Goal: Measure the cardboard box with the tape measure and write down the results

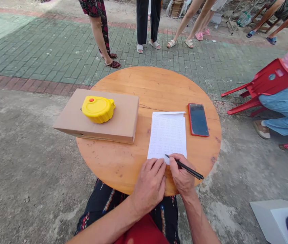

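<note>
A white sheet of paper (168,134), covered with rows of small writing and folded over at its top edge, lies on the round wooden table (146,81). My left hand (151,184) rests flat on its lower left edge, fingers stretched out and holding nothing. In my right hand (183,178) is a black pen (188,168), gripped between thumb and fingers. Its tip points at the bottom of the sheet, close to the left fingertips; whether it touches the paper I cannot tell. Right of the sheet lies a phone (199,119) in a red case, screen dark.
A cardboard box (127,117) overhangs the table's left edge, with a yellow tape-measure-shaped object (98,109) on top. Several people stand beyond the table. At right, a person sits on a red plastic chair (273,79). A white box (265,217) stands at the lower right.
</note>
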